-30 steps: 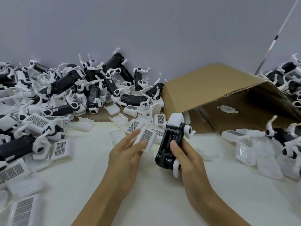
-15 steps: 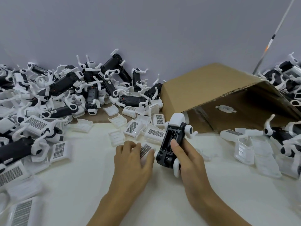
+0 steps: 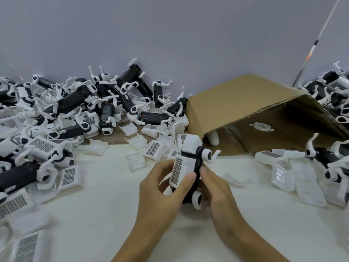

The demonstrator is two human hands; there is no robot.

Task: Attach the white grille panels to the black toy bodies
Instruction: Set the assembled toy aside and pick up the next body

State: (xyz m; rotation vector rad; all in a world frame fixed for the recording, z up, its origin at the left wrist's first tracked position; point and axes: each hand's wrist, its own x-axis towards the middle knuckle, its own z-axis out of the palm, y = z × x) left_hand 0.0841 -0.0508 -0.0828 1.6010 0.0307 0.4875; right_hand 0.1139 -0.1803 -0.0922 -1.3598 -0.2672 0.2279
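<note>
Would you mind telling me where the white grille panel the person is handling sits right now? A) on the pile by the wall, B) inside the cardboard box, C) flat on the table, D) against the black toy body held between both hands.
D: the left hand presses the white grille panel onto the black toy body, which the right hand steadies above the table.

Plain grey-lilac wall (image 3: 170, 31) behind a white desk (image 3: 94, 214). Thin pole (image 3: 319, 36) leaning at the right. Soft, even light.
</note>
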